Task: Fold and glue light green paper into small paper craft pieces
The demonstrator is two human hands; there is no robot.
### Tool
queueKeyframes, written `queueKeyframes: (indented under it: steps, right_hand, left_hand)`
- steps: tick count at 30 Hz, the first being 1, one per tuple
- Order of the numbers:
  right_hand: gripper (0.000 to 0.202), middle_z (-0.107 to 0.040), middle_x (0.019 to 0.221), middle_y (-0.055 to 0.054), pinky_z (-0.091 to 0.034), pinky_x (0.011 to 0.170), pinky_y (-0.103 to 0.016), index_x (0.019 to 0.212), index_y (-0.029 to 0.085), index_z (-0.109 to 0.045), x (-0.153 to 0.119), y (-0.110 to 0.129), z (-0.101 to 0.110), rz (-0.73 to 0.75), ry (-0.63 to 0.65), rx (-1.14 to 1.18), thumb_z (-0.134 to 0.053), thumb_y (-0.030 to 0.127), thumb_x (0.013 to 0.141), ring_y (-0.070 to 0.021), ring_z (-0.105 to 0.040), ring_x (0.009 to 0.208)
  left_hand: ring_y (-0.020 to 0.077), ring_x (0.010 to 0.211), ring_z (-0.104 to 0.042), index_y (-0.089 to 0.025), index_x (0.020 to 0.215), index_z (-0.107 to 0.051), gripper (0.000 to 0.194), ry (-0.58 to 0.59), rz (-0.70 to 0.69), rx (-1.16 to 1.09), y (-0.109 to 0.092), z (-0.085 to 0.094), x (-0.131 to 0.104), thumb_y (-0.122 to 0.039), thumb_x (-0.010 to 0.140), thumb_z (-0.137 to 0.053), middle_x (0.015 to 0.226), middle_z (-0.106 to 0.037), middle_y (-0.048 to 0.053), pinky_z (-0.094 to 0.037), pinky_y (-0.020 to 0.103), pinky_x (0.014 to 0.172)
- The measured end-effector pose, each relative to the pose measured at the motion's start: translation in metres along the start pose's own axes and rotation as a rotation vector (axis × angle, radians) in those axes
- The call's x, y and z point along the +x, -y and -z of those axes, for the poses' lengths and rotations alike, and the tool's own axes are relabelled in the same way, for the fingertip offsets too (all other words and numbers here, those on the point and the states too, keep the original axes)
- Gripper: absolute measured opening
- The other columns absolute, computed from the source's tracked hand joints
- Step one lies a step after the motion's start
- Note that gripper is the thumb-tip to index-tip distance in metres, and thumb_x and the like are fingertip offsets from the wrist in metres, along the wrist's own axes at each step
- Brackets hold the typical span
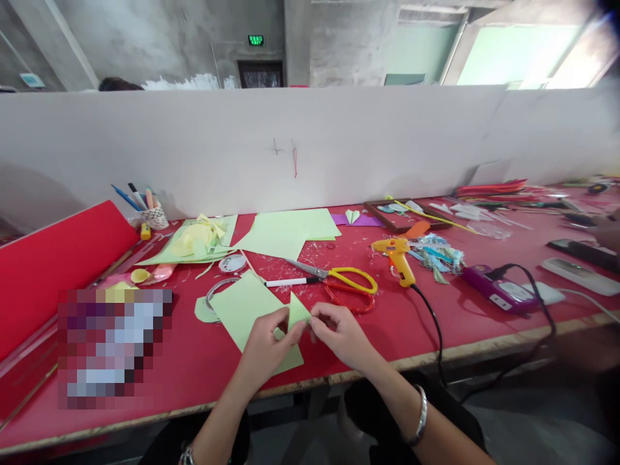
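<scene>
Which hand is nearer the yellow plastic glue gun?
Right. The right hand, at the right corner of the small green folded paper, is left of the glue gun and closer to the person; the left hand, holding that paper, is farther left.

Your hands (301,328) pinch a small folded piece of pale green paper (297,314) above the red counter (242,413), near yellow-handled scissors (334,276).
</scene>
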State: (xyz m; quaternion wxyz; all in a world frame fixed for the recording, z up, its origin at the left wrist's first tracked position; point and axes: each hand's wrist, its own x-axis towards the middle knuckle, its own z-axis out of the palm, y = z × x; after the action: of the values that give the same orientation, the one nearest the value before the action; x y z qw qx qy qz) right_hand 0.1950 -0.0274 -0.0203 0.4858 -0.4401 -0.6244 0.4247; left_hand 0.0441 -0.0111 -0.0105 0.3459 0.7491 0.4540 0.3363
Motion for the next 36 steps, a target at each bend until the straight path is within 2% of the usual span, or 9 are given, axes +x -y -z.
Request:
queueKeyframes:
  steps: [14, 17, 21, 24, 25, 27, 29, 33, 36]
  right_hand:
    - [0.016, -0.046, 0.05, 0.005, -0.033, 0.049, -0.02, 0.056, 0.018, -0.042, 0.0, -0.001, -0.001, -0.04, 0.04, 0.02, -0.044, 0.018, 0.072, -0.0088, -0.043, 0.048]
    - [0.016, -0.045, 0.048, 0.005, -0.033, 0.048, -0.02, 0.056, 0.018, -0.042, 0.001, -0.002, 0.002, -0.062, 0.057, 0.031, -0.044, 0.016, 0.072, -0.0082, -0.043, 0.047]
    - [0.02, -0.046, 0.046, 0.005, -0.033, 0.047, -0.02, 0.052, 0.018, -0.043, 0.007, -0.003, 0.008, -0.108, 0.069, 0.04, -0.046, 0.016, 0.072, -0.0079, -0.044, 0.046]
    - [0.013, -0.054, 0.05, 0.003, -0.036, 0.049, -0.02, 0.062, 0.016, -0.053, 0.013, -0.007, 0.013, -0.205, -0.045, 0.177, -0.049, 0.022, 0.074, -0.008, -0.046, 0.046]
    - [0.011, -0.059, 0.057, 0.002, -0.038, 0.052, -0.021, 0.073, 0.016, -0.056, 0.015, -0.009, 0.014, -0.231, -0.122, 0.265, -0.05, 0.025, 0.074, -0.0084, -0.049, 0.05]
    - [0.028, -0.064, 0.078, -0.001, -0.042, 0.061, -0.023, 0.099, 0.017, -0.054, 0.017, -0.011, 0.015, -0.259, -0.249, 0.44, -0.053, 0.027, 0.073, -0.0095, -0.055, 0.062]
    - [0.04, -0.064, 0.089, -0.003, -0.043, 0.067, -0.024, 0.109, 0.019, -0.05, 0.018, -0.012, 0.013, -0.259, -0.262, 0.516, -0.056, 0.026, 0.07, -0.0103, -0.056, 0.071]
    - [0.024, -0.061, 0.078, -0.001, -0.043, 0.066, -0.024, 0.095, 0.017, -0.058, 0.014, -0.013, 0.008, -0.203, -0.144, 0.359, -0.053, 0.023, 0.071, -0.0095, -0.054, 0.065]
    - [0.014, -0.058, 0.07, -0.001, -0.044, 0.064, -0.025, 0.082, 0.017, -0.059, 0.01, -0.012, 0.004, -0.122, -0.074, 0.106, -0.048, 0.02, 0.075, -0.0113, -0.054, 0.064]
  left_hand:
    - [0.0103, 0.051, -0.045, -0.017, 0.055, -0.044, 0.038, 0.133, 0.031, -0.207, -0.003, -0.001, -0.004, -0.037, 0.087, -0.034, 0.051, -0.046, -0.003, -0.035, 0.021, 0.053]
    - [0.0117, 0.055, -0.049, -0.017, 0.058, -0.046, 0.041, 0.082, 0.024, -0.22, -0.002, 0.004, -0.005, -0.038, 0.088, -0.029, 0.054, -0.049, -0.002, -0.038, 0.022, 0.059]
    - [0.0124, 0.054, -0.05, -0.016, 0.078, -0.051, 0.039, -0.031, 0.004, -0.297, 0.006, 0.015, -0.004, -0.04, 0.089, -0.022, 0.057, -0.051, -0.001, -0.04, 0.025, 0.058]
    - [0.012, 0.055, -0.05, -0.016, 0.082, -0.05, 0.037, -0.124, 0.014, -0.291, 0.013, 0.024, -0.003, -0.042, 0.089, -0.024, 0.061, -0.051, -0.001, -0.041, 0.025, 0.056]
    - [0.012, 0.055, -0.05, -0.016, 0.083, -0.049, 0.036, -0.143, 0.02, -0.264, 0.015, 0.026, -0.003, -0.042, 0.088, -0.025, 0.062, -0.051, -0.001, -0.042, 0.025, 0.056]
    - [0.0127, 0.06, -0.052, -0.017, 0.085, -0.049, 0.031, -0.159, 0.045, -0.143, 0.019, 0.031, -0.004, -0.042, 0.087, -0.03, 0.065, -0.052, -0.001, -0.043, 0.025, 0.058]
    - [0.015, 0.071, -0.055, -0.019, 0.091, -0.05, 0.027, -0.142, 0.057, 0.054, 0.023, 0.034, -0.004, -0.042, 0.084, -0.037, 0.076, -0.056, 0.001, -0.044, 0.027, 0.063]
    - [0.0229, 0.106, -0.046, -0.02, 0.109, -0.048, 0.038, -0.027, -0.081, 0.474, 0.039, 0.037, -0.008, -0.041, 0.077, -0.05, 0.11, -0.053, 0.007, -0.039, 0.038, 0.088]
    - [0.0262, 0.115, -0.038, -0.022, 0.118, -0.043, 0.048, 0.012, -0.095, 0.669, 0.051, 0.035, -0.011, -0.044, 0.076, -0.051, 0.123, -0.046, 0.009, -0.034, 0.043, 0.093]
